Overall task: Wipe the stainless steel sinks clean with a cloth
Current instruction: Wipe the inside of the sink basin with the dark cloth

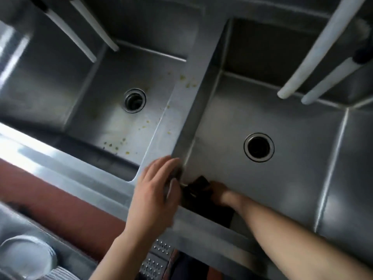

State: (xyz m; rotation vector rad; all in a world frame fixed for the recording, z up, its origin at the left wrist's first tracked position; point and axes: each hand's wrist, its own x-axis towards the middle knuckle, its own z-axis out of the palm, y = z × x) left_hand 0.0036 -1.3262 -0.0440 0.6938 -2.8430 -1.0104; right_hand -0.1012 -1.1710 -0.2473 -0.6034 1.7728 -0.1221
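Low in the frame's centre, your right hand (219, 191) presses a dark cloth (201, 196) into the near left corner of the right sink (302, 178); whether those fingers curl round it you cannot tell. Your left hand (156, 197) lies with fingers relaxed on the divider rim (181, 110), just beside the cloth. Right of the cloth, bare basin floor runs to the drain (259, 146). Yellowish specks dot the left sink (113, 128) at centre left.

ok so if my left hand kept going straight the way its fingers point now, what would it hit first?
Probably the steel divider between the two sinks. The left hand rests at the divider's near end, fingers pointing along it toward the back, so it would likely slide over the yellowish food specks there. Depth is hard to judge.
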